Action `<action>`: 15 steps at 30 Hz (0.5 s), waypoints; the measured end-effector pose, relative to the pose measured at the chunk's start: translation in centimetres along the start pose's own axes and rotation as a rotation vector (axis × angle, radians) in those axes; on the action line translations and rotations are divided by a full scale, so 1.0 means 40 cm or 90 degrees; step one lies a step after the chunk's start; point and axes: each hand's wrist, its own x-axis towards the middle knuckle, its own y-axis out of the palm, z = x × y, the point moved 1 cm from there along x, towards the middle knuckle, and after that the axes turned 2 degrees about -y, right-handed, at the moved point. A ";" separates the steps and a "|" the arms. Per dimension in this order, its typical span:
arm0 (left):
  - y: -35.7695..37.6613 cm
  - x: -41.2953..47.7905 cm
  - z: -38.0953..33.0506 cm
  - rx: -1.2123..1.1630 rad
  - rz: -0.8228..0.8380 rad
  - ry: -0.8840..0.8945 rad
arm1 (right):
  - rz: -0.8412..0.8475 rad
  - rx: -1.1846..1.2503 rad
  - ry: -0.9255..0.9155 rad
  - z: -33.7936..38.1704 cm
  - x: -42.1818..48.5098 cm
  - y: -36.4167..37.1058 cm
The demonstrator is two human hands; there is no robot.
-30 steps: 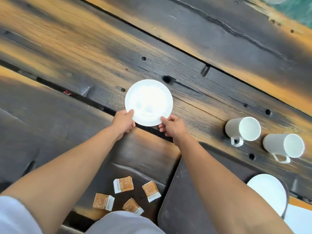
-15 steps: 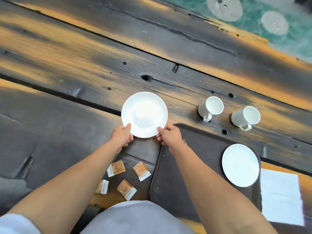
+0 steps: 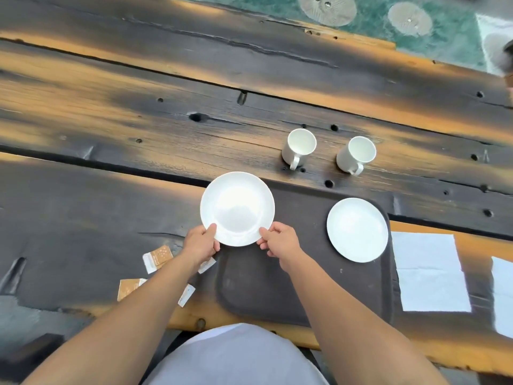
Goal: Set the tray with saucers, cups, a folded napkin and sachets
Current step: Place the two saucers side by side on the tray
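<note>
Saucer [image 3: 237, 208] has moved right off the bare counter [image 3: 111, 120] and is now over the tray's [image 3: 263, 287] far-left corner; I cannot tell if it is set down. Left hand [image 3: 200, 244] and right hand [image 3: 280, 241] each pinch its near rim. Second saucer [image 3: 357, 229] sits at the far-right corner. Cups [image 3: 299, 147], napkin [image 3: 430, 270] and sachets [image 3: 156, 258] are off-tray.

A bench of dark, charred wooden planks streaked with orange [image 3: 138, 107] is seen, marked by knot holes, cracks and long gaps between the planks. Beyond its far edge, a mottled green floor [image 3: 455, 37] is shown, dotted with pale round discs [image 3: 327, 6].
</note>
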 end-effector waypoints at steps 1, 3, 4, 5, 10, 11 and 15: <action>0.019 -0.014 0.005 0.000 0.000 0.005 | 0.003 0.001 -0.002 -0.015 -0.005 -0.021; 0.061 -0.049 0.018 0.015 -0.003 0.016 | 0.012 0.002 -0.005 -0.045 -0.016 -0.066; 0.081 -0.065 0.029 0.017 -0.005 0.016 | 0.016 0.002 -0.004 -0.061 -0.021 -0.085; 0.105 -0.081 0.042 0.011 -0.009 0.014 | 0.019 0.000 -0.003 -0.077 -0.025 -0.109; 0.230 -0.131 0.085 -0.006 -0.022 0.005 | 0.032 0.020 0.000 -0.156 -0.019 -0.216; 0.249 -0.133 0.090 -0.007 -0.026 0.004 | 0.030 0.026 0.001 -0.169 -0.015 -0.230; 0.304 -0.136 0.098 -0.014 -0.024 0.007 | 0.020 0.056 -0.005 -0.209 -0.010 -0.267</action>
